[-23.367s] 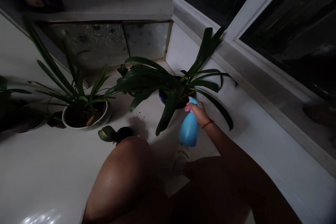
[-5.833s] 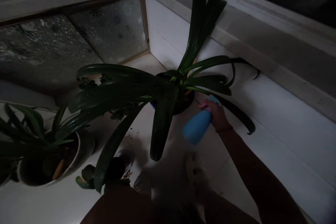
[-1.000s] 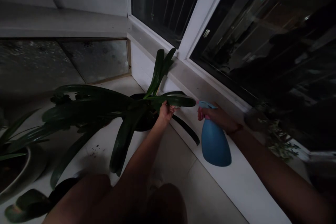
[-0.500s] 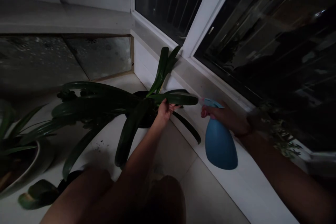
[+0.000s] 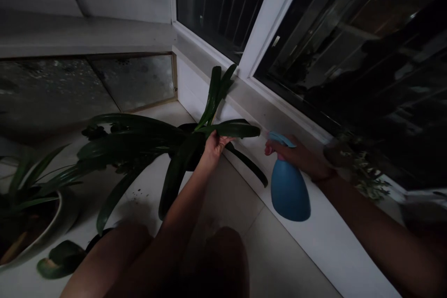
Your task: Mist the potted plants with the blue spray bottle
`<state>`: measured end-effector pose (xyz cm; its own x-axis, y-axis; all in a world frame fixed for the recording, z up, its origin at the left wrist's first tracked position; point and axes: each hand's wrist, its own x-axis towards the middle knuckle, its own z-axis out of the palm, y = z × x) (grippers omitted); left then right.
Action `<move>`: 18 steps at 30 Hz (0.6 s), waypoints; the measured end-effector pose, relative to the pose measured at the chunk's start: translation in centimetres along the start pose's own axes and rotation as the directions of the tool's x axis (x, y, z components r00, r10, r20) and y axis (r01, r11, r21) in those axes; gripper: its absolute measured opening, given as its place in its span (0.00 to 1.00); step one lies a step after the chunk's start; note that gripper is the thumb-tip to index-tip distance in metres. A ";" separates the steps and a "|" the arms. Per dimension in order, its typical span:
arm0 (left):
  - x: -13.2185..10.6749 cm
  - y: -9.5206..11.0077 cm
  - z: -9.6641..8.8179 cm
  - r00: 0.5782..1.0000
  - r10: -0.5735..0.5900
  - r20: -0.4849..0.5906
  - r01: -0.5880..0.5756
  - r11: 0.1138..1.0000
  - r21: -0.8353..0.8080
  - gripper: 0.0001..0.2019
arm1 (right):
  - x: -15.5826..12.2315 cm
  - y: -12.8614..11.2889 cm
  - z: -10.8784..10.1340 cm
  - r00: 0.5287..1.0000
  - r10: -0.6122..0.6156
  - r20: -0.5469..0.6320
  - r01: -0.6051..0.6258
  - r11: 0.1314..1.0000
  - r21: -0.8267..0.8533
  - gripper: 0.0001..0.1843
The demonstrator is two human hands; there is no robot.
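Left grip (image 5: 213, 143) pinches strap-shaped glossy leaf (image 5: 237, 129); right grip (image 5: 295, 156) clasps rounded blue plastic sprayer (image 5: 289, 193).

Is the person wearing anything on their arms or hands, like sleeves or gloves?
No sleeves and no gloves: both arms are bare up to the picture's edge. The left hand wears nothing. By the right hand there is a thin dark band around the wrist.

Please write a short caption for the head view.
Left hand holds a long leaf while right hand aims blue spray bottle at it.
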<state>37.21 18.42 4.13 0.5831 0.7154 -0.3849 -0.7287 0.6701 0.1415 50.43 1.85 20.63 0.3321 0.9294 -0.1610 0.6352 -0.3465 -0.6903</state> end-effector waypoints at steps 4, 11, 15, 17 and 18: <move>-0.3 0.5 0.2 1.000 -0.008 0.004 0.008 1.000 0.010 0.24 | -0.5 -0.4 0.3 0.999 0.001 -0.038 0.000 1.000 0.014 0.18; -0.3 0.3 -0.4 1.000 -0.012 -0.016 0.012 1.000 0.000 0.23 | 0.0 -1.8 2.4 0.996 -0.048 0.076 0.042 0.996 0.072 0.18; -0.4 0.0 -0.5 0.999 -0.037 0.000 0.037 0.999 -0.029 0.22 | 0.6 -2.2 3.2 0.997 0.033 0.073 -0.037 0.998 0.052 0.15; -0.5 -0.1 -0.4 0.999 -0.036 0.011 0.037 0.998 -0.052 0.22 | 1.0 -2.3 3.3 0.993 -0.009 0.121 0.006 1.000 0.017 0.16; -0.6 -0.2 -0.4 0.999 -0.034 0.018 0.035 0.997 -0.063 0.22 | 1.3 -2.4 3.3 0.988 -0.038 0.152 0.039 0.999 -0.003 0.17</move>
<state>36.85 17.81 3.96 0.6136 0.6960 -0.3729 -0.7293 0.6806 0.0704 47.04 4.29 19.72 0.1976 0.9504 -0.2403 0.6495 -0.3105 -0.6940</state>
